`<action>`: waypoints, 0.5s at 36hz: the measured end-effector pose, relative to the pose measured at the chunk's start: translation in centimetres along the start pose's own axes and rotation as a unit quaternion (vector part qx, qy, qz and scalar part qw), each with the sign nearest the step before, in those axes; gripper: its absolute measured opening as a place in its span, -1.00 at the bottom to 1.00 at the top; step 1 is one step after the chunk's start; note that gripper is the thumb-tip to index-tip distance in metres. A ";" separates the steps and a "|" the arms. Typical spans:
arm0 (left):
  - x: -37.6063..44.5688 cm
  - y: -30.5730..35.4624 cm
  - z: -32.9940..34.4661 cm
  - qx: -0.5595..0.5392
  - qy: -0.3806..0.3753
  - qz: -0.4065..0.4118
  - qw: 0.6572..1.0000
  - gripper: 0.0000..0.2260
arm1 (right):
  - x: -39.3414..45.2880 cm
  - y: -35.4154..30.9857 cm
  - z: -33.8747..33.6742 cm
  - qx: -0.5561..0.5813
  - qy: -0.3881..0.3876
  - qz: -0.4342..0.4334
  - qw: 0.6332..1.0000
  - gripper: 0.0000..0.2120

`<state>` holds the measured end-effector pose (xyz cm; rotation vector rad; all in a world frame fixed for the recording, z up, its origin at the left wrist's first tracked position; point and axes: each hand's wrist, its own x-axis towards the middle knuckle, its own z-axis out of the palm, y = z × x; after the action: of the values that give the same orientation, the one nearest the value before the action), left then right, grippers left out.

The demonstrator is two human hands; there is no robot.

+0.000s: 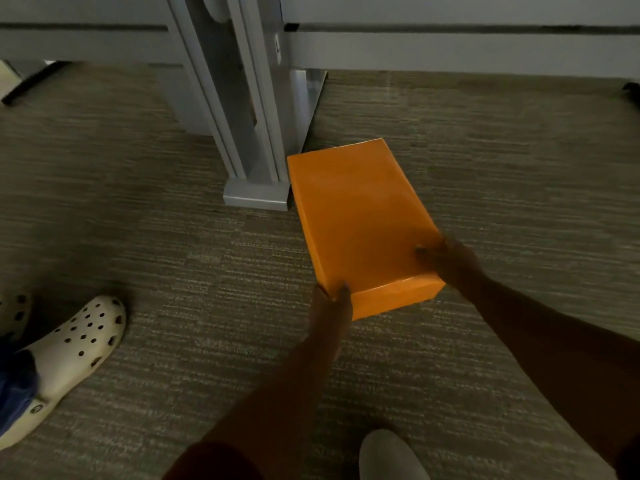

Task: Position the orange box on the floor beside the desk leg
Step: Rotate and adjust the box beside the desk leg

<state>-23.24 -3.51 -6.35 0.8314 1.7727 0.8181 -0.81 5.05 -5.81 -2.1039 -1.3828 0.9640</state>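
The orange box (pixel 356 216) is a flat rectangular carton lying on the grey carpet, its far left corner right beside the foot of the grey metal desk leg (pixel 256 192). My left hand (pixel 330 306) grips the box's near left corner, thumb on top. At the near right corner, my right hand (pixel 450 263) clasps the box with fingers on its top face. Whether the near end rests fully on the carpet is unclear.
Another person's cream perforated clog (pixel 69 355) and blue trouser leg (pixel 15 382) stand at the left. A grey shoe tip (pixel 391 455) shows at the bottom. A second desk foot (pixel 31 77) lies at the far left. A pale wall panel (pixel 450 50) runs behind.
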 end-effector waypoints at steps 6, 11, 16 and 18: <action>2.0 0.4 -1.0 -0.037 0.008 0.029 0.999 -0.61 | -0.1 0.5 1.1 0.020 0.049 -0.057 0.997 -0.55; 4.9 1.4 -3.5 -0.007 0.016 0.043 0.999 -0.73 | -0.3 -0.2 2.6 0.074 0.034 -0.093 0.992 -0.68; 7.6 2.6 -6.0 -0.003 0.015 0.039 0.999 -0.76 | -0.2 -1.6 3.7 0.090 0.017 -0.114 0.989 -0.74; 8.6 3.0 -6.8 -0.007 0.017 0.039 0.999 -0.78 | -0.2 -2.1 4.2 0.091 0.008 -0.132 0.987 -0.82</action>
<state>-31.63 4.11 -5.97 0.8858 1.7717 0.8996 -5.36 5.62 -7.06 -1.7408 -1.4601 0.9232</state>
